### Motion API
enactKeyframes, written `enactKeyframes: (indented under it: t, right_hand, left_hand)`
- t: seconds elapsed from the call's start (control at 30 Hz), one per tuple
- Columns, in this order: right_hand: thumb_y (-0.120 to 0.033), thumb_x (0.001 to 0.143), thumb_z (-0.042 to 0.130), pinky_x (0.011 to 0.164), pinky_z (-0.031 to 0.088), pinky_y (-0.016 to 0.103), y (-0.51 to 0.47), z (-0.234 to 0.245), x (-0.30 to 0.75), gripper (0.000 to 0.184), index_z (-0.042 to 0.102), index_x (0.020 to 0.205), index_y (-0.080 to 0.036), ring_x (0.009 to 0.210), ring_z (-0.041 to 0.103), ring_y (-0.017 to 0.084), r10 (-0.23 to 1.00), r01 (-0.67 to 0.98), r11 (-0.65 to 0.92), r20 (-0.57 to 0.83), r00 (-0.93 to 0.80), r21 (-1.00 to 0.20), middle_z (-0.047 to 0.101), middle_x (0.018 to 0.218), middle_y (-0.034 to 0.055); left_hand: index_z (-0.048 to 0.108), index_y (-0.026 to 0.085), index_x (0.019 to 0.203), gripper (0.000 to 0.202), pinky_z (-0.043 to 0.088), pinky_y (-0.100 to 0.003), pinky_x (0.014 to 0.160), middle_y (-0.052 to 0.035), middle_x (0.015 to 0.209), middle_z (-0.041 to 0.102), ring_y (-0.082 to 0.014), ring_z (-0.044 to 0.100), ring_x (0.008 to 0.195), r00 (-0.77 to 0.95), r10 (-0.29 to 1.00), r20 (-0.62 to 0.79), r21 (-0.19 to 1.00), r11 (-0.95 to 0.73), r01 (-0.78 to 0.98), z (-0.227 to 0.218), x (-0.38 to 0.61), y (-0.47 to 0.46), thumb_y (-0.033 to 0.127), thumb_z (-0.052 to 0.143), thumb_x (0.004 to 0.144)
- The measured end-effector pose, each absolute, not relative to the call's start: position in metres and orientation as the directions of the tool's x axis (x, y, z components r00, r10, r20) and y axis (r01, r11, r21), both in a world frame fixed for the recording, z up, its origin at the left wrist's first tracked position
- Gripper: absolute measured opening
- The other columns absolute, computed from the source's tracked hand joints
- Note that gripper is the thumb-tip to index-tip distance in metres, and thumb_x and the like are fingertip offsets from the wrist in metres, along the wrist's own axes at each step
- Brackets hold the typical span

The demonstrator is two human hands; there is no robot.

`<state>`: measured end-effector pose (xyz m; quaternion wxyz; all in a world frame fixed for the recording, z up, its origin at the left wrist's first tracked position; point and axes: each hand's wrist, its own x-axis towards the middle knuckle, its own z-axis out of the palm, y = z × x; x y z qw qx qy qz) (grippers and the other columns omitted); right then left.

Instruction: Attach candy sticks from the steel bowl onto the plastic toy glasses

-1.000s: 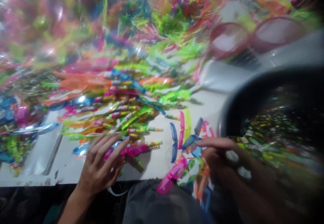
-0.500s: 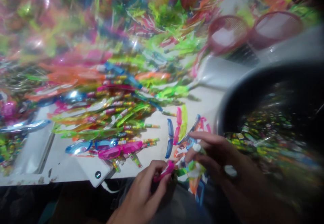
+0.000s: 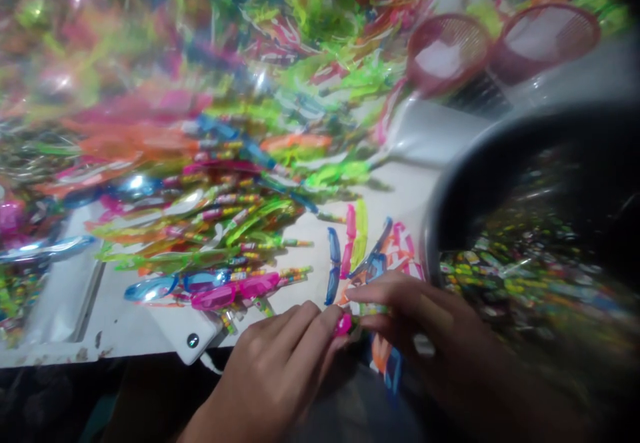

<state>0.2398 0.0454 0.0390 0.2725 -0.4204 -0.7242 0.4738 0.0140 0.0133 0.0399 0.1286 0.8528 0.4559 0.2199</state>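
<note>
My left hand (image 3: 280,356) is closed at the near table edge, its fingertips pinched on a small pink plastic piece (image 3: 343,323). My right hand (image 3: 415,316) meets it from the right, fingers curled on the same piece and on a small green bit that I cannot make out. Just beyond the hands lie loose coloured plastic strips (image 3: 350,243), blue, pink and green. To the left lies a row of packed pink and blue toy glasses (image 3: 220,289) with candy sticks.
A large heap of neon plastic pieces (image 3: 225,116) covers the white table (image 3: 125,329). A dark bowl (image 3: 525,183) holding small coloured bits sits at right. Two red strainers (image 3: 445,53) stand behind it. A white device (image 3: 193,339) lies at the table edge.
My left hand left the packed glasses, moved right and pinched the pink piece. My right hand closed in to meet it. The white device is now uncovered.
</note>
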Motion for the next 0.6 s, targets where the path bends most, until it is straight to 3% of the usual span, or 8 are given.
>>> enactKeyframes:
  t: [0.1, 0.27, 0.47, 0.6]
  right_hand:
    - [-0.006, 0.091, 0.064, 0.078, 0.053, 0.012, 0.047, 0.039, 0.239, 0.033, 0.065, 0.112, -0.031, 0.087, 0.073, 0.007, 0.86, 0.33, 0.191, -0.005, -0.511, -0.925, 0.076, 0.101, -0.0074]
    - [-0.012, 0.097, 0.062, 0.075, 0.054, 0.015, 0.046, 0.04, 0.235, 0.025, 0.067, 0.114, -0.03, 0.084, 0.074, 0.01, 0.877, 0.378, 0.146, -0.057, -0.477, -0.914, 0.077, 0.099, -0.0047]
    - [-0.018, 0.094, 0.069, 0.092, 0.056, 0.022, 0.04, 0.034, 0.235, 0.031, 0.065, 0.123, -0.03, 0.101, 0.074, 0.016, 0.864, 0.319, 0.21, 0.024, -0.502, -0.924, 0.077, 0.113, -0.0007]
    - [-0.019, 0.093, 0.066, 0.09, 0.059, 0.026, 0.035, 0.028, 0.237, 0.031, 0.066, 0.123, -0.03, 0.099, 0.076, 0.02, 0.876, 0.355, 0.188, -0.007, -0.483, -0.916, 0.078, 0.112, 0.0009]
  left_hand:
    - [0.059, 0.011, 0.116, 0.018, 0.048, -0.031, 0.055, -0.0042, 0.08, 0.072, -0.0183, 0.068, 0.066, 0.537, 0.795, 0.282, 0.309, -0.605, 0.734, 0.048, 0.014, 0.015, 0.017, 0.044, 0.107]
    - [0.058, 0.01, 0.119, 0.028, 0.051, -0.033, 0.061, -0.0067, 0.086, 0.074, -0.0205, 0.071, 0.073, 0.574, 0.798, 0.181, 0.228, -0.602, 0.765, 0.06, 0.015, 0.019, 0.016, 0.033, 0.109]
    - [0.059, 0.011, 0.121, 0.03, 0.053, -0.032, 0.061, -0.0076, 0.09, 0.075, -0.0213, 0.072, 0.075, 0.621, 0.772, 0.133, 0.242, -0.633, 0.735, 0.057, 0.009, 0.023, 0.017, 0.032, 0.108]
    - [0.058, 0.012, 0.116, 0.029, 0.051, -0.03, 0.056, -0.006, 0.083, 0.074, -0.0186, 0.07, 0.067, 0.629, 0.768, 0.121, 0.288, -0.633, 0.718, 0.055, 0.011, 0.031, 0.018, 0.031, 0.108]
